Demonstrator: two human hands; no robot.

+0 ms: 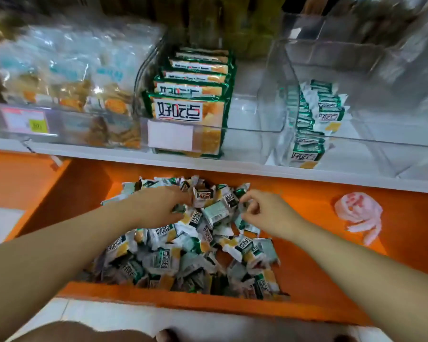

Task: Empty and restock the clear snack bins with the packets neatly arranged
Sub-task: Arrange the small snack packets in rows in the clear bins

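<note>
Lying heaped, packets [183, 255] are handled. One packet [244, 205] is pinched at three o'clock by the right hand [266, 214]; the left hand [158, 207], at nine, has an unclear hold.

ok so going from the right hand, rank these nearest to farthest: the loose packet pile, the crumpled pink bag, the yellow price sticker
From the right hand:
1. loose packet pile: on the orange ledge directly under the hand, whose fingers pinch into it.
2. crumpled pink bag: on the same ledge, off to the hand's right.
3. yellow price sticker: far left, up on the front of the left bin on the shelf.
</note>
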